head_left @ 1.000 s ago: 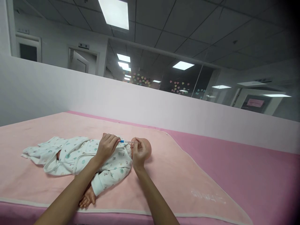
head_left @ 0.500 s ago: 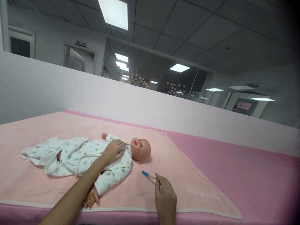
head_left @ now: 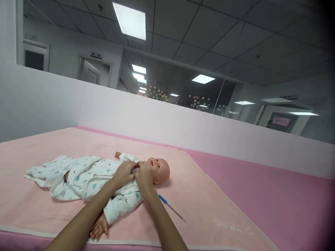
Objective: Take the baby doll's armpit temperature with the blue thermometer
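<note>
A baby doll (head_left: 161,171) lies on its back, head to the right, in a white patterned wrap-front garment (head_left: 104,170). At the garment's neckline, just below the doll's chin, my left hand (head_left: 126,173) and my right hand (head_left: 144,176) meet. Fingers of both hands are curled closed on the collar fabric; the fingertips are partly hidden. On the blanket beside the doll's shoulder rests a slim clear stick with a blue end (head_left: 171,208), touched by neither hand. Whether it is a thermometer or a pen I cannot tell.
A pink blanket (head_left: 199,195) with a pale edge covers much of the darker pink padded surface (head_left: 248,184). Behind it rises a low white wall (head_left: 146,120). Above that is a glass window with heart stickers (head_left: 157,93).
My right hand has let go of the blue-ended stick, leaving it on the blanket, and has moved up and left to the doll's collar. My left hand has stayed near the neckline.
</note>
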Motion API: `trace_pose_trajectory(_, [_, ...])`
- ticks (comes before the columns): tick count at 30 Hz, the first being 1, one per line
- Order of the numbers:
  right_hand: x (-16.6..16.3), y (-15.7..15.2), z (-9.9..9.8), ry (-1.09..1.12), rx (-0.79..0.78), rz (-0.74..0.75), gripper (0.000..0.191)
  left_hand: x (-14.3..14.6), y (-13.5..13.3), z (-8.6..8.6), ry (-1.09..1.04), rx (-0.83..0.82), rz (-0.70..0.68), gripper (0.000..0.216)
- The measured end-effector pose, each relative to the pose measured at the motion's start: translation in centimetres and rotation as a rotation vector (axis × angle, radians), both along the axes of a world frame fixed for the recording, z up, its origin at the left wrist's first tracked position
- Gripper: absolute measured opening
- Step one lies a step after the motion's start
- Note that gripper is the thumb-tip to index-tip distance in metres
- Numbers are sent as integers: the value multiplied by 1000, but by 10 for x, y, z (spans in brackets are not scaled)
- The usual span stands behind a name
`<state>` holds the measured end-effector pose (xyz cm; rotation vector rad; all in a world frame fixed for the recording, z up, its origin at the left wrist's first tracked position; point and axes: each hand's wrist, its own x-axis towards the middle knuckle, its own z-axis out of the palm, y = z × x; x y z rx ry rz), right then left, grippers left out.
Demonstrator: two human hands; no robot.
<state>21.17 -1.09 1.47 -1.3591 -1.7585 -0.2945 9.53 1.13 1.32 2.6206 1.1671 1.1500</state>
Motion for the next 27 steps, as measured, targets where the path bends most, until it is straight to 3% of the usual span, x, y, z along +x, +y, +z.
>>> trace_pose_trajectory(6, [2,3,-25,221,58,150,37,0,3,-2,29,28,15,20])
trace_pose_trajectory(27, [-3,1,-30,369,159,162,30,-1,3,-2,-23,7,-56,20])
